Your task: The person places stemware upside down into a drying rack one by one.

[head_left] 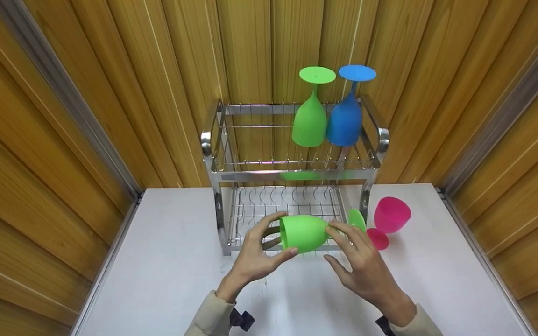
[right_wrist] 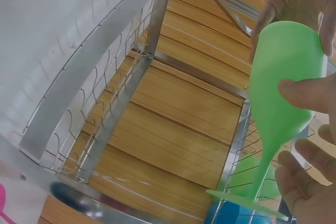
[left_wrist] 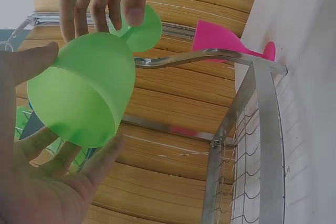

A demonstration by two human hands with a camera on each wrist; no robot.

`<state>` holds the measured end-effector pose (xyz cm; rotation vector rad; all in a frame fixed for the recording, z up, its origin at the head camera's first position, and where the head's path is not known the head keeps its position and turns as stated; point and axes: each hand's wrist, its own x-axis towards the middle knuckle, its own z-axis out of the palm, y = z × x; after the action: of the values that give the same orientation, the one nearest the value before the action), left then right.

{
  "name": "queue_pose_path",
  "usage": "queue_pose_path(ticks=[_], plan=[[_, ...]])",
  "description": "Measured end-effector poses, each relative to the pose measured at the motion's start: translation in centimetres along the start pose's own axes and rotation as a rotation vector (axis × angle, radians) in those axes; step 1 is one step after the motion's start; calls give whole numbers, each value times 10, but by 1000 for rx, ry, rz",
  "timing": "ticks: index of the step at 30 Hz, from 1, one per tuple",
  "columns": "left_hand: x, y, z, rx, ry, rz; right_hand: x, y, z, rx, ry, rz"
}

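Observation:
A green goblet (head_left: pixel 304 233) lies sideways in the air in front of the rack, its mouth towards my left hand (head_left: pixel 255 256). That hand holds the bowl near the rim, thumb on one side and fingers on the other. My right hand (head_left: pixel 362 266) is at the stem end, its fingertips touching the lower bowl and its thumb standing apart in the head view. In the right wrist view, the goblet's stem and round foot (right_wrist: pixel 247 203) show beside the right fingers.
A two-tier metal dish rack (head_left: pixel 297 175) stands against the wooden wall. On its upper tier a green goblet (head_left: pixel 310 121) and a blue goblet (head_left: pixel 345 121) are upside down. A pink goblet (head_left: pixel 392 214) lies on the white table (head_left: pixel 166 270), right of the rack.

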<state>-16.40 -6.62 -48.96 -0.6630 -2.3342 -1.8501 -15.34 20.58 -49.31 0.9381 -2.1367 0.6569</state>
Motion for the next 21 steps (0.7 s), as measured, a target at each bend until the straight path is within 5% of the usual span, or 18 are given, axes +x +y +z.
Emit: queue_pose_path(ticks=[6,14,21], plan=[[-3,-5,-11,4,36,-15,-14,2,5,143,14,38],[-9,-10,-23,-49,76,-22,-35,-1,16,352,40,275],[-11,-10,-22,-107,74,-18,-44,-3,30,710,63,545]])
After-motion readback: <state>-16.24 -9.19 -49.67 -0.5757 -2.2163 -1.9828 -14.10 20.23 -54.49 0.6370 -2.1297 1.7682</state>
